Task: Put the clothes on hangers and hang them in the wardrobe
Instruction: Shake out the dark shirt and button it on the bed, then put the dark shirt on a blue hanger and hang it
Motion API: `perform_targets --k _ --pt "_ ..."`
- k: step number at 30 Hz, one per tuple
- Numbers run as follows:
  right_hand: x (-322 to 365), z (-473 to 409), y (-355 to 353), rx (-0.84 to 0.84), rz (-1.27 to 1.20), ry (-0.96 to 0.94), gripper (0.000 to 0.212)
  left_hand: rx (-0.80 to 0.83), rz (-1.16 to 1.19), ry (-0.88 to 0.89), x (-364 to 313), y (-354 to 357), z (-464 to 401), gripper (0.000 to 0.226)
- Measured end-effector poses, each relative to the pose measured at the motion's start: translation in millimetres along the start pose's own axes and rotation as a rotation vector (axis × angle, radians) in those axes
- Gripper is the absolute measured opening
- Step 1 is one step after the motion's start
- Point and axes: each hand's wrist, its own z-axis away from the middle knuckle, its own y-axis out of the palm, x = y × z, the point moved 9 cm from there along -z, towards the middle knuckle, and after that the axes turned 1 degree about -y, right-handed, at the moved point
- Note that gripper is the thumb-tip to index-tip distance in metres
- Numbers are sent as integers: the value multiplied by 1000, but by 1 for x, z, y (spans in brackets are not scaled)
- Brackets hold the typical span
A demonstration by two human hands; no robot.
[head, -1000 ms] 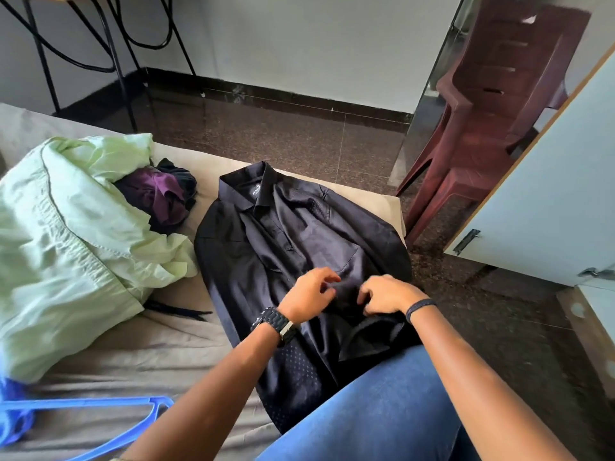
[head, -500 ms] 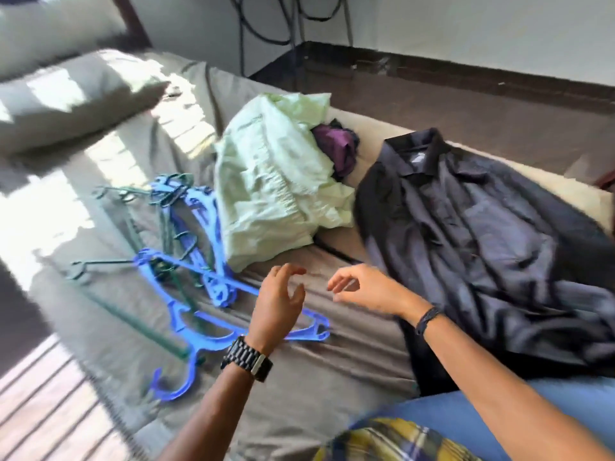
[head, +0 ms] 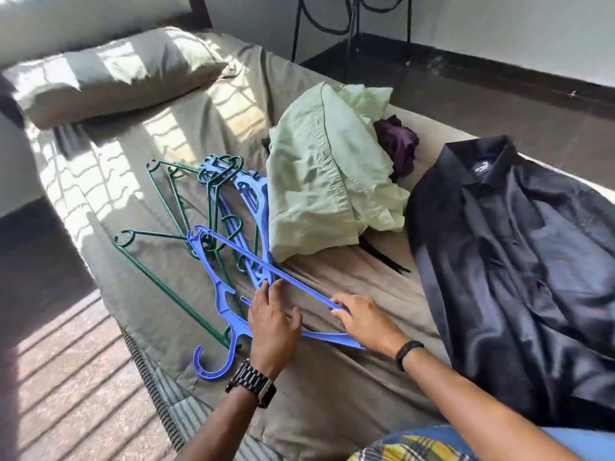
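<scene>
Both hands on blue hanger (head: 233, 261): left hand (head: 271, 322) flat w/ fingers spread, right hand (head: 361, 319) pinching its end. Lift clear of pile; black shirt (head: 519, 277) lies right of grip.

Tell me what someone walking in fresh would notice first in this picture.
Both hands meet low in the middle on a blue hanger lying on the bed: the left hand rests on it and the right hand touches its far end. Behind it lies a tangle of green and blue hangers. To the right, a dark shirt is spread flat, with a crumpled pale green garment beside it.
</scene>
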Motion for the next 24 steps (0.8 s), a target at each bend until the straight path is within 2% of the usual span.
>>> perform_targets --k 3,8,11,15,18,21,22,24 --pt "7 4 -9 -75 -86 -72 15 -74 19 17 -2 -5 1 58" --pt "9 20 -31 -296 -271 -99 21 -335 14 115 -35 -32 6 61" --pt "-1 29 -48 -401 -416 -55 22 -412 190 124 -49 -42 1 70" --pt "-18 42 -60 -494 -645 3 21 -390 512 46 -71 -37 -9 92" --pt "-27 53 -75 -593 -755 9 19 -419 619 30 -100 -35 -10 90" --pt "-41 61 -88 -648 -844 36 17 -295 998 -68 -129 -17 -17 70" --pt "-46 63 -91 -661 -870 42 17 -197 1157 -84 -141 -4 -21 58" --pt "-57 68 -96 -690 -915 58 16 30 1332 -90 -170 18 -22 22"
